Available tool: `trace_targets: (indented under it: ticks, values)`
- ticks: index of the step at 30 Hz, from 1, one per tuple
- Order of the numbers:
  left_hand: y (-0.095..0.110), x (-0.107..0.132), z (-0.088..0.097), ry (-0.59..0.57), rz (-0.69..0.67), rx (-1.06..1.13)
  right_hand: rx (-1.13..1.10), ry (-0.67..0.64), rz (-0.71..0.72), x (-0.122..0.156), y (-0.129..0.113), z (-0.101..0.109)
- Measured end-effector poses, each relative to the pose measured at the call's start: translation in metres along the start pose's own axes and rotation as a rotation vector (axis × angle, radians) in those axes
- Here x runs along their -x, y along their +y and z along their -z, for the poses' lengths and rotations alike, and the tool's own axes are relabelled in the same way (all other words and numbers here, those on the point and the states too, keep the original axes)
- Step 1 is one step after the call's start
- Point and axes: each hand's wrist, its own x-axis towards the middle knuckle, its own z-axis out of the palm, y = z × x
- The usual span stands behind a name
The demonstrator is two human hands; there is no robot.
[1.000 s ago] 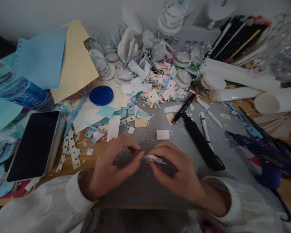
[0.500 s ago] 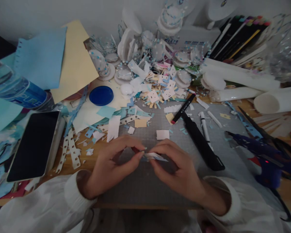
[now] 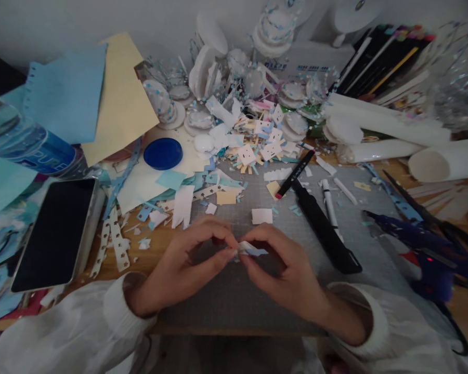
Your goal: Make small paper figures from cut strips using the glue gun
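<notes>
Fingertips draw closer than before; left hand (image 3: 187, 266) and right hand (image 3: 286, 272) both pinch small paper piece (image 3: 251, 250), long axis left-right, over cutting mat (image 3: 234, 301)

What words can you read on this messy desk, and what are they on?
"PURE": white letters on the blue label of the clear plastic water bottle at the left.
Blue print on the white cardboard box at the back: too blurred to read.
Small white and blue paper piece pinched by left hand and right hand: no writing visible.
</notes>
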Motion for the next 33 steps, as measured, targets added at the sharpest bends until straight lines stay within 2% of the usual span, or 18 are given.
trace_targets:
  ticks: [7,25,33]
  values:
    - [-0.0016,-0.0016,-0.0016,0.035,0.025,-0.032,-0.031,0.043,-0.023,0.0040,0.0029,-0.0038]
    - [-0.0029,-0.0002,-0.0033,0.059,0.080,-0.022,-0.068,-0.036,-0.017,0.0046,0.0011,-0.0038]
    - [-0.0052,0.0007,-0.0052,0.095,0.035,-0.045,-0.119,-0.019,-0.052,0.0034,0.0004,-0.0052]
